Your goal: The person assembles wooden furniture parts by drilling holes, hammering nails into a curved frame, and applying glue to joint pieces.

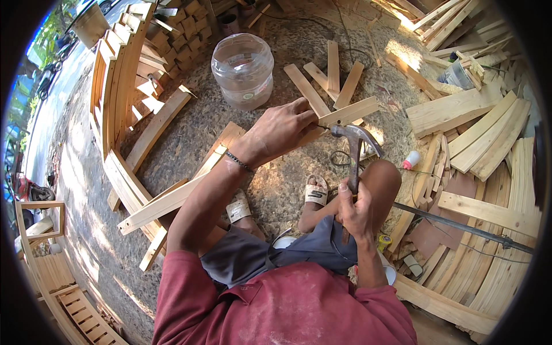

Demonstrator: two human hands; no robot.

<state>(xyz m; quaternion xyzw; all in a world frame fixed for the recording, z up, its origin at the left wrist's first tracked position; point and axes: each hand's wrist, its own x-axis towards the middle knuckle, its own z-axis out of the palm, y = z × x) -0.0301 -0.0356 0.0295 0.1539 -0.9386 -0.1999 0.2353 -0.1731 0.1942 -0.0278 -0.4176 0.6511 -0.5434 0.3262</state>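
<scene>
My right hand [355, 213] is wrapped around the handle of a claw hammer [354, 138], its head raised to the level of my left hand. My left hand [284, 126] is closed in a pinch, and a short thin dark piece like a nail [324, 126] sticks out from the fingertips toward the hammer's face. Right beside those fingers is the end of a pale wooden slat [351, 111]. Under my left forearm another long slat [167, 208] slopes down to the left. The fingertips hide how the wood pieces meet.
Beyond my hands stands a clear plastic jar [242, 72]. Several loose slats [307, 89] lie on the ground right of it. Stacked boards [483, 213] fill the right side, near a white bottle [410, 160]. Curved wooden frames [109, 86] stand at the left.
</scene>
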